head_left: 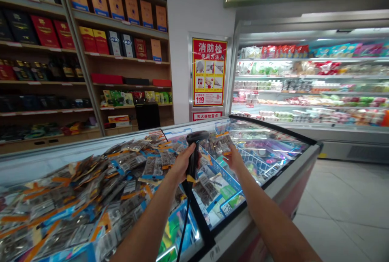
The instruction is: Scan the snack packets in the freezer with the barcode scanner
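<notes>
My left hand point(182, 163) is wrapped round the handle of a black barcode scanner point(192, 156), whose head points to the right and whose cable hangs down toward me. My right hand point(234, 159) pinches the lower edge of a small snack packet point(224, 142) with orange edges and a white label, held in front of the scanner head. Under both hands is the glass top of a chest freezer point(296, 148). A large heap of similar packets point(100, 189) covers the glass to the left, and some more packets point(206, 187) lie below the scanner.
Through the glass show blue wire baskets point(226, 175) with packaged goods. Shelves of boxed goods point(117, 51) stand at the back left. A red fire-hydrant sign point(208, 71) hangs on the wall. At the right are a lit dairy cooler point(313, 79) and tiled floor point(349, 209).
</notes>
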